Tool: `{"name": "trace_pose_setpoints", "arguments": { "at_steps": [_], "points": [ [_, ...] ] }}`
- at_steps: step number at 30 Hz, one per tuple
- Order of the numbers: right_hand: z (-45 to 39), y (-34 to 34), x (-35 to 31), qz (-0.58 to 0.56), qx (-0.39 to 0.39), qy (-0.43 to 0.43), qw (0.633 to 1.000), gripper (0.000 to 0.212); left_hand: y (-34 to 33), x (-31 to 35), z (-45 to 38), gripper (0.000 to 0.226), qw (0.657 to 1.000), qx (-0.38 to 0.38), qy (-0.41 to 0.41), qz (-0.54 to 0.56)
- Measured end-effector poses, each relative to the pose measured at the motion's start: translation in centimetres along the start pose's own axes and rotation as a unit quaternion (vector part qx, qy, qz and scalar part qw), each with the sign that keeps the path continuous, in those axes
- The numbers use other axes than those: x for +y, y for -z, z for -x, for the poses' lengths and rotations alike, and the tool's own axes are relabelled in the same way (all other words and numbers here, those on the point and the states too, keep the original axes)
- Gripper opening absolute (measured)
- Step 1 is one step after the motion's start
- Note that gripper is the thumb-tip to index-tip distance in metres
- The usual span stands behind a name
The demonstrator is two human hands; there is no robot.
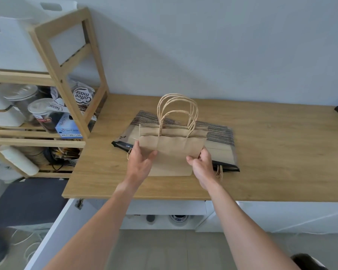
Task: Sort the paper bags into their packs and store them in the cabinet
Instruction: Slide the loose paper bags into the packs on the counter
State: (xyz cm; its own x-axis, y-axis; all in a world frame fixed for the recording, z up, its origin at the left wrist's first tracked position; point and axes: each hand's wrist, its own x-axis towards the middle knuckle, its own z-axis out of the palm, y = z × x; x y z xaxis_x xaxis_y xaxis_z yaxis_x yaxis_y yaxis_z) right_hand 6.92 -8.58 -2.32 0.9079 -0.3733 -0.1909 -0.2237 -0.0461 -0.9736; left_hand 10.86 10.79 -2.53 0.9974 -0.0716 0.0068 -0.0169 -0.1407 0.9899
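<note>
Holding up a small stack of brown paper bags [172,147] over the near-middle of the wooden countertop [271,152], twisted-paper handles [176,112] arching away toward the far wall. Likely weighing almost nothing: thin kraft paper, folded flat, stiff enough across the folds to stand up as a sheet but apt to crease, bend at the corners, or fan apart and slide bag against bag if pinched loosely. Probably best gripping at the two lower corners or along the side edges, squeezing the whole stack through its thickness so that no bag slips out; lifting by the handles looking less sure, with several loops lying loose.

Gripping the lower left corner with the left hand [140,162], thumb lying across the near face and fingers tucked behind. Pinching the lower right corner with the right hand [201,164], fingers curled round the edge. Hands sitting apart, one at each side, both clamped on the stack.

Lying flat just behind and under the stack, a larger pack of striped bags [218,141] with a dark edge, spreading out to the right on the countertop. Showing below the near edge, an open white cabinet [164,209].
</note>
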Motion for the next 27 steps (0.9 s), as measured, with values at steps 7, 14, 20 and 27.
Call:
{"name": "trace_pose_setpoints", "arguments": {
  "at_steps": [7, 14, 20, 27],
  "points": [
    [0.3, -0.8, 0.7, -0.022, 0.023, -0.001, 0.999, 0.047, 1.4, -1.0, -0.1, 0.057, 0.999, 0.024, -0.025, -0.026],
    [-0.5, -2.1, -0.2, 0.034, 0.017, -0.023, 0.999, 0.090, 1.3, 0.8, -1.2, 0.060, 0.998, -0.001, -0.064, -0.024],
    [0.1, -2.2, -1.1, 0.034, 0.020, -0.015, 0.999, 0.089, 1.7, 1.5, -1.4, 0.044, 0.998, -0.001, -0.018, -0.068],
    [-1.7, 1.6, -8.4, 0.327, -0.082, 0.079, 0.938, 0.039, 6.1, 5.1, -5.7, 0.030, 0.888, -0.131, -0.164, -0.409]
  ]
}}
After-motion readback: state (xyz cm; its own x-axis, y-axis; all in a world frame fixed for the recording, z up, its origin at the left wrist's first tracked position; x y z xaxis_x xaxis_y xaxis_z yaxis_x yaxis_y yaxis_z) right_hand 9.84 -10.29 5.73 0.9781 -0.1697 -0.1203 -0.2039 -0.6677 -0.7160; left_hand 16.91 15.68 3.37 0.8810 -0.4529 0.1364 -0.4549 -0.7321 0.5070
